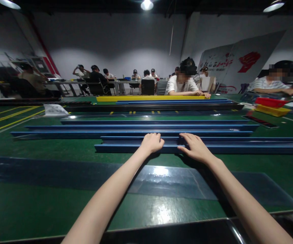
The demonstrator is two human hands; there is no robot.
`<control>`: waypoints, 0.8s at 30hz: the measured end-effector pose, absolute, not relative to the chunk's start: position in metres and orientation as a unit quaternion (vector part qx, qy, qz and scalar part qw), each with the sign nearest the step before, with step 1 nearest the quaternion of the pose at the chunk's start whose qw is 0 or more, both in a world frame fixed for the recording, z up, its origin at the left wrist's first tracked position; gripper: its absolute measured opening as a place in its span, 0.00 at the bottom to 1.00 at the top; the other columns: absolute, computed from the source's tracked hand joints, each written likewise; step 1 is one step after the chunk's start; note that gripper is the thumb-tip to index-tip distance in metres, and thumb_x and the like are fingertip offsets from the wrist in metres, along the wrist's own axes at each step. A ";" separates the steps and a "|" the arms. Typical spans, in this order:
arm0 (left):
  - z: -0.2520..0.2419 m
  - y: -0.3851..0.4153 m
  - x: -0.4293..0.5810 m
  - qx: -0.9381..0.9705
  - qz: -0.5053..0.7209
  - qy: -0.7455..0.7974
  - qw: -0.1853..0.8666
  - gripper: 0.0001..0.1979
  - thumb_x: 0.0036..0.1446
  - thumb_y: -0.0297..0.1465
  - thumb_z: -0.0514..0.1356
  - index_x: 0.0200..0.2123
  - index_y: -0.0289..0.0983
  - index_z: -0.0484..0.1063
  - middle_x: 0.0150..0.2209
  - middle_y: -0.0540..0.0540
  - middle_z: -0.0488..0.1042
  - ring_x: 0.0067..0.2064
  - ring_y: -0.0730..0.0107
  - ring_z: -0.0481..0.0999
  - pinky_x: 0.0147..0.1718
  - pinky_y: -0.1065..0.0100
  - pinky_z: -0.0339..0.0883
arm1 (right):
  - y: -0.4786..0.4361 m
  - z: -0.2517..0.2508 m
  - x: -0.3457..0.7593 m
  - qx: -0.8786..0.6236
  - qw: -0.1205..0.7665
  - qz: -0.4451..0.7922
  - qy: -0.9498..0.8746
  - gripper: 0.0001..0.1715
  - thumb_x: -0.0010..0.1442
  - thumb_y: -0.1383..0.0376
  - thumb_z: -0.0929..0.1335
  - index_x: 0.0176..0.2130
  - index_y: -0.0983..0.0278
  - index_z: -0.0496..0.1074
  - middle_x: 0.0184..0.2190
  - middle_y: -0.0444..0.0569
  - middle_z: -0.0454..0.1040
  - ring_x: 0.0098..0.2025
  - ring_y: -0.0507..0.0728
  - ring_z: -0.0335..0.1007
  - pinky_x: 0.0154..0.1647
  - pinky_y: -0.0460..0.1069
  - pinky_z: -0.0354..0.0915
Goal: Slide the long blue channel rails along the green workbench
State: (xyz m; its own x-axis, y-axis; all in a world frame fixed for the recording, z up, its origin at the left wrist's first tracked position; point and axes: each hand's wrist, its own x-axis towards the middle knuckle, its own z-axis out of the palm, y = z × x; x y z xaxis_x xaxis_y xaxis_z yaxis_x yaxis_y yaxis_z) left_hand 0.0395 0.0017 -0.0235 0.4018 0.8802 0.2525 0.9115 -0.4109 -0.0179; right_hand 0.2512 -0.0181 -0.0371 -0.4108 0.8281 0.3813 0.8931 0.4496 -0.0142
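Note:
A long blue channel strip (253,149) lies crosswise on the green table in front of me, its right end running out of view. My left hand (152,142) is closed over the strip left of the middle, fingers curled over its far edge. Just to the right, my right hand (195,147) reaches over the same strip with thumb and fingers spread apart. Whether its fingertips press on the strip is hard to make out. Between the two hands a short stretch of the strip shows. More blue strips (67,134) lie parallel just behind it.
A clear plastic sheet (60,173) lies flat between me and the strip. Farther back are a black strip (161,107), a yellow strip (141,98), a phone-like dark slab (260,121), a red tray (270,102) and a yellow tray (273,110). A co-worker (187,83) sits opposite.

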 end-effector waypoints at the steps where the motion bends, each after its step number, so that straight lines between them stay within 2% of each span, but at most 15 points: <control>1: -0.023 0.002 0.035 -0.832 -0.099 -0.540 0.079 0.17 0.58 0.33 0.43 0.39 0.33 0.69 0.38 0.40 0.74 0.41 0.60 0.73 0.40 0.64 0.64 | -0.018 -0.037 0.250 -0.516 0.173 -0.093 -0.834 0.33 0.57 0.50 0.58 0.55 0.67 0.60 0.53 0.56 0.64 0.56 0.60 0.56 0.55 0.55 0.51; 7: -0.021 -0.002 0.011 -0.825 -0.086 -0.553 0.084 0.17 0.58 0.34 0.43 0.39 0.34 0.69 0.38 0.41 0.74 0.40 0.60 0.73 0.38 0.64 0.64 | -0.015 -0.039 0.232 -0.520 0.164 -0.071 -0.835 0.32 0.56 0.49 0.59 0.53 0.66 0.62 0.50 0.56 0.67 0.53 0.61 0.60 0.52 0.55 0.52; 13: -0.019 -0.005 -0.005 -0.820 -0.070 -0.562 0.078 0.17 0.59 0.34 0.43 0.41 0.35 0.69 0.40 0.41 0.74 0.42 0.62 0.73 0.41 0.65 0.63 | -0.015 -0.039 0.213 -0.515 0.161 -0.079 -0.838 0.30 0.57 0.51 0.59 0.53 0.66 0.63 0.51 0.58 0.66 0.53 0.62 0.58 0.52 0.56 0.51; 17: -0.019 -0.008 -0.017 -0.823 -0.073 -0.557 0.084 0.17 0.59 0.34 0.43 0.40 0.35 0.69 0.40 0.41 0.73 0.43 0.62 0.72 0.42 0.65 0.62 | -0.016 -0.035 0.200 -0.518 0.155 -0.058 -0.839 0.33 0.55 0.48 0.61 0.52 0.67 0.64 0.49 0.56 0.68 0.50 0.62 0.60 0.49 0.54 0.54; 24: -0.010 -0.012 -0.036 -0.870 -0.101 -0.481 0.042 0.20 0.59 0.40 0.46 0.48 0.36 0.66 0.49 0.43 0.69 0.50 0.63 0.67 0.49 0.65 0.56 | -0.015 -0.032 0.178 -0.510 0.157 -0.045 -0.845 0.37 0.53 0.46 0.62 0.52 0.69 0.64 0.48 0.57 0.69 0.48 0.62 0.60 0.47 0.54 0.54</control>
